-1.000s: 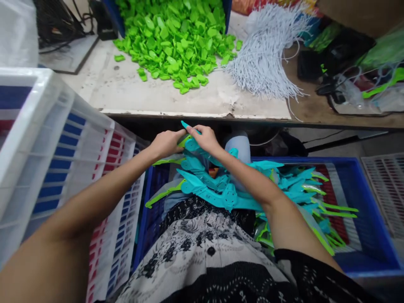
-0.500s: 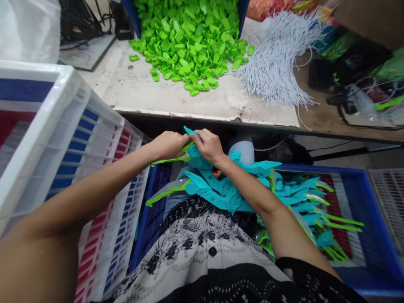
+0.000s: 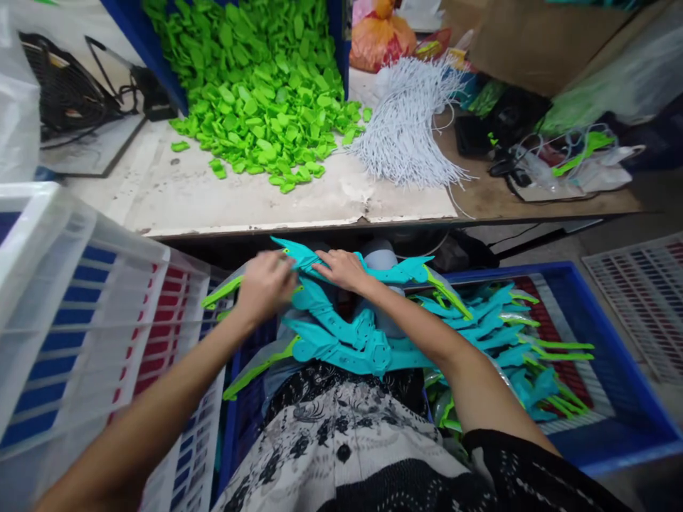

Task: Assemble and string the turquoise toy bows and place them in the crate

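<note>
Across my lap lie several turquoise plastic toy bows with lime-green end pieces, some covered by clear film. My right hand grips the farthest toy bow near its middle, fingers laid over the top. By that bow's left end is my left hand, its fingers curled but smeared by motion; whether it holds anything is unclear. A green end piece sticks out to the left beyond it. Closer to my body rests another toy bow, which neither hand touches.
Lime-green plastic parts spill from a blue bin onto the worktable. A bundle of white cords lies beside them. To my right, a blue crate holds more toy bows; a white slatted crate stands at my left.
The view has shifted, so the table appears lower and further left. My left hand has come away from my right hand, toward my body. The far toy bow now shows more fully, lying crosswise.
</note>
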Demonstrator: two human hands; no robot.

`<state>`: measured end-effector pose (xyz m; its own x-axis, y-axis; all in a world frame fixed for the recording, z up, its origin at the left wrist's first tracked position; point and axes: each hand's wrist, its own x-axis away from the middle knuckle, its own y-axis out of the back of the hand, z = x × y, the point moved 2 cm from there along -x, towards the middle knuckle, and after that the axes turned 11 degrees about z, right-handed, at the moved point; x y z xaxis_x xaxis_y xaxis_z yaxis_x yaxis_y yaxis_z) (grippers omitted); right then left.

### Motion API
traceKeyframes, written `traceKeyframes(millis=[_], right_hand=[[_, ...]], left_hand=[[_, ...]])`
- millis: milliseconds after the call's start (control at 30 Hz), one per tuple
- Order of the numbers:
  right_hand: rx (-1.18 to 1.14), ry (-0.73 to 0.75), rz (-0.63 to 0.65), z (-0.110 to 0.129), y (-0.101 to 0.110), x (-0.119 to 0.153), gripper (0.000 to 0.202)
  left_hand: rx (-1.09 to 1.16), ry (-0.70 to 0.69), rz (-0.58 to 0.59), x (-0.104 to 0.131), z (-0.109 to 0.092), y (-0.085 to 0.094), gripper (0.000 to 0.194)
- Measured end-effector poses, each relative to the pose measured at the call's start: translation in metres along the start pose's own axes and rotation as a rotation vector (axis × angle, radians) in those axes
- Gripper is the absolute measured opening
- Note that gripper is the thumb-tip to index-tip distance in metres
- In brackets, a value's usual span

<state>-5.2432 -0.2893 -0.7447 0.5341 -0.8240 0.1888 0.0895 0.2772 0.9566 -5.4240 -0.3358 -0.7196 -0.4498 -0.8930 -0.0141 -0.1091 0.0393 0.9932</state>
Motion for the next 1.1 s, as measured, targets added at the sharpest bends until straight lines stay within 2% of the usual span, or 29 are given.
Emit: traceKeyframes(millis=[67,133,233,333,367,433,500,567,600,667,767,867,967,1100], right_hand=[[0.010,0.053,0.034,-0.004,0.003,-0.005,0.049],[0.003,0.091,0.074,-0.004,0.005,-0.007,0.048],[-0.025,0.113,0.171,-0.002,0.003,-0.003,0.054],[-0.042,0.143,0.257,0.000,0.005,-0.002,0.057],[-0.051,0.155,0.216,0.000,0.012,-0.005,0.054],[-0.070,0.137,0.007,-0.005,0.035,-0.022,0.047],[-0.075,0.054,-0.242,-0.017,0.067,-0.051,0.041],[-0.062,-0.039,-0.389,-0.033,0.097,-0.088,0.037],[-0.057,-0.073,-0.416,-0.040,0.109,-0.108,0.034],[-0.044,-0.114,-0.397,-0.052,0.124,-0.143,0.030],[-0.001,-0.115,-0.337,-0.056,0.128,-0.175,0.028],[0.031,-0.086,-0.385,-0.054,0.123,-0.177,0.034],[0.007,-0.107,-0.439,-0.062,0.118,-0.159,0.040],[-0.083,-0.121,-0.396,-0.081,0.116,-0.132,0.041]], left_hand=[[0.025,-0.285,0.085,0.004,-0.035,-0.013,0.027],[0.008,-0.390,0.196,0.010,-0.060,-0.026,0.031],[-0.010,-0.321,0.323,0.021,-0.070,-0.039,0.040],[0.066,-0.248,0.411,0.034,-0.062,-0.042,0.045],[0.113,-0.216,0.407,0.036,-0.058,-0.040,0.044],[0.220,-0.151,0.334,0.035,-0.051,-0.036,0.039],[0.303,-0.115,0.202,0.024,-0.050,-0.031,0.036],[0.315,-0.130,0.102,0.005,-0.056,-0.030,0.037],[0.295,-0.148,0.088,-0.005,-0.060,-0.032,0.042],[0.222,-0.174,0.134,-0.025,-0.068,-0.040,0.056],[0.121,-0.185,0.258,-0.046,-0.073,-0.055,0.072],[0.090,-0.198,0.299,-0.052,-0.071,-0.063,0.072],[0.105,-0.195,0.283,-0.054,-0.064,-0.065,0.070],[0.135,-0.167,0.262,-0.061,-0.057,-0.067,0.071]])
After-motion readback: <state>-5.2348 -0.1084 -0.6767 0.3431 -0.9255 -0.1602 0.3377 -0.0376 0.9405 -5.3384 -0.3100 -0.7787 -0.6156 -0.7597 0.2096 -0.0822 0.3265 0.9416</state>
